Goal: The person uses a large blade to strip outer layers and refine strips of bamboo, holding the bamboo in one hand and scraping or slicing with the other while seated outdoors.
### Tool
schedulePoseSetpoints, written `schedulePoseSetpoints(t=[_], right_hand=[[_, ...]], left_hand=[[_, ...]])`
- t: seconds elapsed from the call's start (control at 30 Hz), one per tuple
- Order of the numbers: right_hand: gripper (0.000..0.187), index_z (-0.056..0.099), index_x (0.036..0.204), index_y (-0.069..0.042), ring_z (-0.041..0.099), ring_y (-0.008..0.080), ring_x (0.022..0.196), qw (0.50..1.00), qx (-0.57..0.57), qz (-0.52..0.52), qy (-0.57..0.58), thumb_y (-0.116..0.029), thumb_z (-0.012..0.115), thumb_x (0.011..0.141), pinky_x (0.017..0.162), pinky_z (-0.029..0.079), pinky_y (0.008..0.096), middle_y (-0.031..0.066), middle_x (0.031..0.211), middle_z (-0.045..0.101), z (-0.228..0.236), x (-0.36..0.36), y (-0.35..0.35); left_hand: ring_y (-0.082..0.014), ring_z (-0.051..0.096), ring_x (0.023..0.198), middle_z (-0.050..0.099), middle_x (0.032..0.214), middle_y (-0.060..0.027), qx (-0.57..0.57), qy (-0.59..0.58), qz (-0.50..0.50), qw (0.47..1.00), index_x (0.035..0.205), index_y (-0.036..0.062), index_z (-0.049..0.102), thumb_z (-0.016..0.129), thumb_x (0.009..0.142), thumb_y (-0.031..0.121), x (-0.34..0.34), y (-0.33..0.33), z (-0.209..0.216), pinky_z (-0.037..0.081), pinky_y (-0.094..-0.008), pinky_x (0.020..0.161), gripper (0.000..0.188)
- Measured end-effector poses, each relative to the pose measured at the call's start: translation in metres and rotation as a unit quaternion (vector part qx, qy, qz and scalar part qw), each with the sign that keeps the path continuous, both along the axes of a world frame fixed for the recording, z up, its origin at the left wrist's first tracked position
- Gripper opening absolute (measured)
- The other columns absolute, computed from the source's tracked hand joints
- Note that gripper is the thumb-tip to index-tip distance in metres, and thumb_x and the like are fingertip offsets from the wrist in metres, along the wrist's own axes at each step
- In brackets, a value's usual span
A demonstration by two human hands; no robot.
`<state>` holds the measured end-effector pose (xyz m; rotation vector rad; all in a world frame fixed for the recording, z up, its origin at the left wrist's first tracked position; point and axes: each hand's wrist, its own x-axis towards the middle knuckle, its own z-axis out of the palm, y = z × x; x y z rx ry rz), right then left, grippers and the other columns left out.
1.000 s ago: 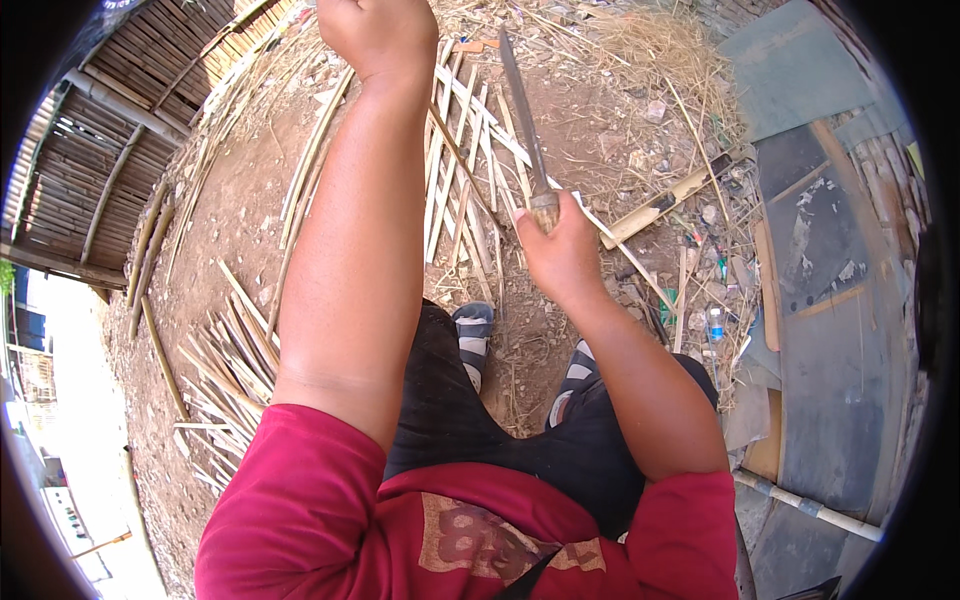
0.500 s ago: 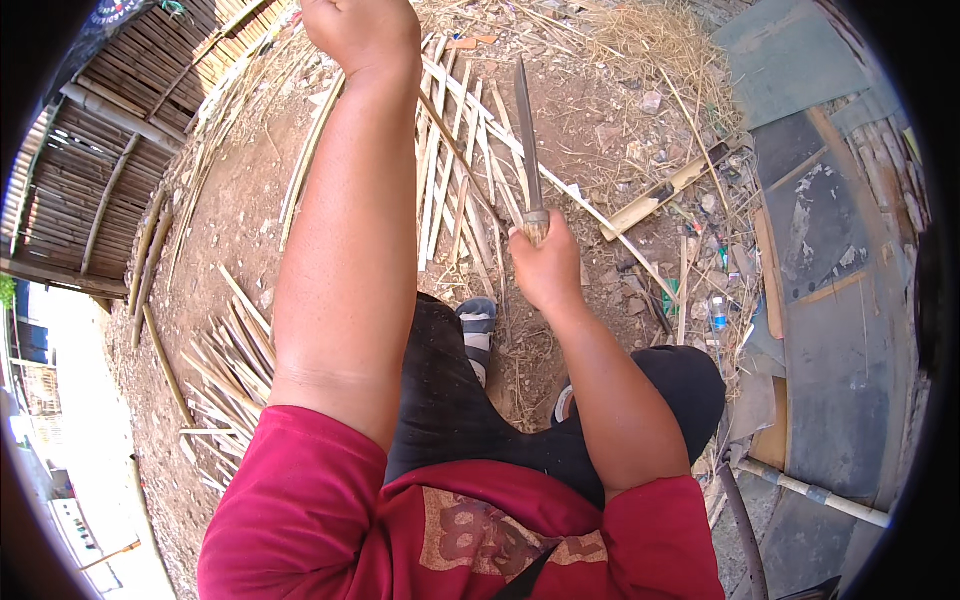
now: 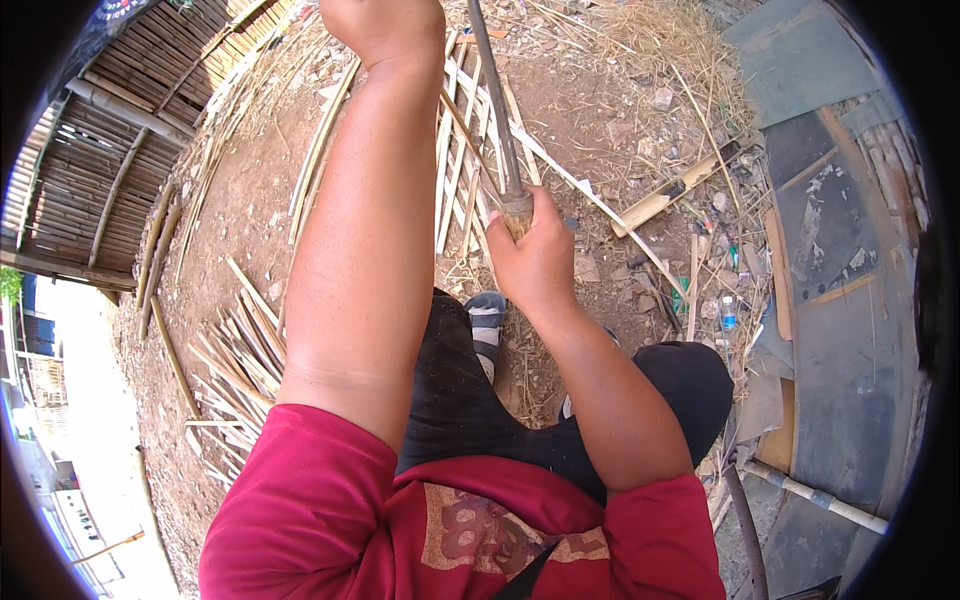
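My right hand is closed round the wooden handle of a long-bladed knife. Its narrow dark blade points away from me, and the tip runs out at the top edge. My left hand is raised at the top edge, partly cut off. Its fingers look curled in, but whatever they hold is out of sight. On the ground beyond both hands lie crossed pale bamboo strips, partly hidden behind my left forearm.
More split strips are heaped left of my legs. A halved bamboo piece, dry straw and a plastic bottle lie to the right. Dark sheets line the right side; a bamboo-slat wall stands left.
The knife has come up and its blade has swung left, its tip passing out of view. My right hand has shifted slightly left and up. My left hand has moved a little right and upward.
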<state>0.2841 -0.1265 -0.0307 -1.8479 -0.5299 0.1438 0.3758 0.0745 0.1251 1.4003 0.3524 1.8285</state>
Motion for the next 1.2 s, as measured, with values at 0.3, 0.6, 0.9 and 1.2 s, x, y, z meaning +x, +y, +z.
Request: schedulePoseSetpoints(t=[0.3,0.6,0.9,1.2], right_hand=[[0.043,0.058,0.123,0.006,0.069,0.0470,0.099,0.978,-0.184,0.077,0.058,-0.015,0.067,0.086,0.089,0.055,0.0516,0.0309,0.101,0.071,-0.026,0.018,-0.010],[0.052,0.058,0.131,0.005,0.070,0.0455,0.104,0.969,-0.200,0.102,0.105,-0.019,0.069,0.086,0.092,0.055,0.0497,0.0316,0.105,0.071,-0.017,0.025,-0.023],[0.060,0.061,0.135,0.003,0.071,0.0416,0.108,0.974,-0.221,0.040,0.010,-0.043,0.068,0.096,0.095,0.054,0.0490,0.0268,0.113,0.073,0.020,0.041,-0.045],[0.049,0.059,0.130,0.004,0.070,0.0436,0.107,0.973,-0.216,0.055,0.060,-0.022,0.071,0.091,0.094,0.055,0.0485,0.0281,0.109,0.072,-0.039,0.018,-0.025]], left_hand=[[-0.0212,0.045,0.074,0.047,0.073,-0.0076,-0.016,0.001,-0.060,0.998,0.074,0.0019,0.046,0.038,0.102,0.022,-0.006,-0.004,0.005,0.040,-0.0400,0.070,0.036],[-0.0079,0.039,0.051,0.042,0.061,0.0047,-0.078,0.084,-0.251,0.961,0.074,0.0173,0.049,0.050,0.102,0.040,-0.035,-0.014,0.036,0.030,-0.0265,0.049,0.036],[-0.0143,0.046,0.069,0.049,0.071,-0.0015,-0.011,0.026,-0.137,0.990,0.085,0.0056,0.057,0.041,0.106,0.024,-0.021,-0.003,0.027,0.038,-0.0331,0.064,0.032],[-0.0278,0.059,0.098,0.066,0.103,-0.0179,0.041,-0.001,0.005,0.999,0.110,-0.0047,0.063,0.040,0.108,0.029,-0.002,-0.004,0.028,0.046,-0.0388,0.091,0.041]])
